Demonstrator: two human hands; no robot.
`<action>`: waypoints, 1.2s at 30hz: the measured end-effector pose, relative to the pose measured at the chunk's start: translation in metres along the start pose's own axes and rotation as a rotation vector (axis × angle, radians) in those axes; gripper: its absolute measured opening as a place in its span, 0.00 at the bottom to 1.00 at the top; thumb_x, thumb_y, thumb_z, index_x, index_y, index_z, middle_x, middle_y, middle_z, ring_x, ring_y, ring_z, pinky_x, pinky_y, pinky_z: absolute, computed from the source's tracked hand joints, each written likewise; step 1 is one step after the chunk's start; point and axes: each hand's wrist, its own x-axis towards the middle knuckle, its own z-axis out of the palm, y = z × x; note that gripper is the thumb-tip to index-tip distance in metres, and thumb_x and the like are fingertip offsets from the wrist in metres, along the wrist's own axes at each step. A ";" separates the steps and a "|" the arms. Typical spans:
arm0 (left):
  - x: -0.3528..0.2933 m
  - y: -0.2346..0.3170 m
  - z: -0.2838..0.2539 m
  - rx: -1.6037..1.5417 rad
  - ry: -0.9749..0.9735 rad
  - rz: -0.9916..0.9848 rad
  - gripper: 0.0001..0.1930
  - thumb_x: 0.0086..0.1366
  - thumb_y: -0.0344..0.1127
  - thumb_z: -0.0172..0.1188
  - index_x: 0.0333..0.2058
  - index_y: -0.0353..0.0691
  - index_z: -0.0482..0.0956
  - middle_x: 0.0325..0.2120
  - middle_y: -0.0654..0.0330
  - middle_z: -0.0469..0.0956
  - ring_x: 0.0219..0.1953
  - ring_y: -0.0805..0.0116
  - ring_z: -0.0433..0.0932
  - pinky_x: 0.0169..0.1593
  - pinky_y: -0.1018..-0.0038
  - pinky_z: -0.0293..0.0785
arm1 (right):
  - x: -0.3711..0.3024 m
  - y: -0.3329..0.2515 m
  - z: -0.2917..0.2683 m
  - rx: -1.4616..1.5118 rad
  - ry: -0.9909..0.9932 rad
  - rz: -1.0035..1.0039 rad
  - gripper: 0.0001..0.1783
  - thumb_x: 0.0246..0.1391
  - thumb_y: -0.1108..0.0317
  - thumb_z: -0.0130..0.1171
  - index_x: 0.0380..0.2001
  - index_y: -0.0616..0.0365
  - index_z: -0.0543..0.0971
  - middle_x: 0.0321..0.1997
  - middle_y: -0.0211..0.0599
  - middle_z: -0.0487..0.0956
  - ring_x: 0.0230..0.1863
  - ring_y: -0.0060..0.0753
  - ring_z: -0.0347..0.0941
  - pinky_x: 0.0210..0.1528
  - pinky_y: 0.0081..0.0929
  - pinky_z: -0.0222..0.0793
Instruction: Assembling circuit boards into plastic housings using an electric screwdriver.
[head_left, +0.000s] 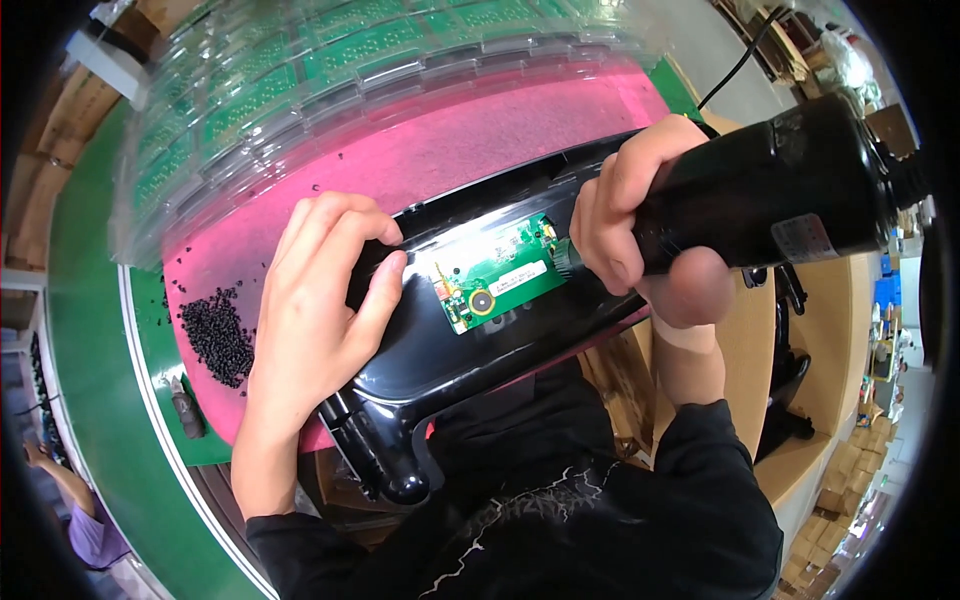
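Note:
A glossy black plastic housing (400,355) lies tilted across the pink mat in front of me, a short cylindrical arm at its near left end. Inside it sits a green circuit board (507,275) with a white label and a round part. My left hand (325,290) is closed over the housing's left end, thumb on the inner face and fingers curled at the far edge. My right hand (640,215) wraps round a black electric screwdriver (765,190) standing over the board's right end. Its tip is hidden behind my fingers, and the thumb is blurred.
Loose black screws (217,335) lie piled on the pink mat (410,135) at left, near small cutters (187,408). Clear plastic trays (300,95) with green boards stand behind. A cardboard box (810,400) holding black parts stands right. Another person's purple sleeve (95,535) shows far left.

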 end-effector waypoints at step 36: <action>-0.040 0.063 -0.019 0.158 0.159 -0.087 0.05 0.61 0.26 0.65 0.33 0.30 0.83 0.26 0.49 0.82 0.28 0.56 0.82 0.34 0.67 0.75 | -0.095 -0.110 0.073 -0.814 -0.244 -1.036 0.10 0.34 0.62 0.58 0.08 0.51 0.71 0.16 0.32 0.71 0.20 0.38 0.70 0.28 0.44 0.65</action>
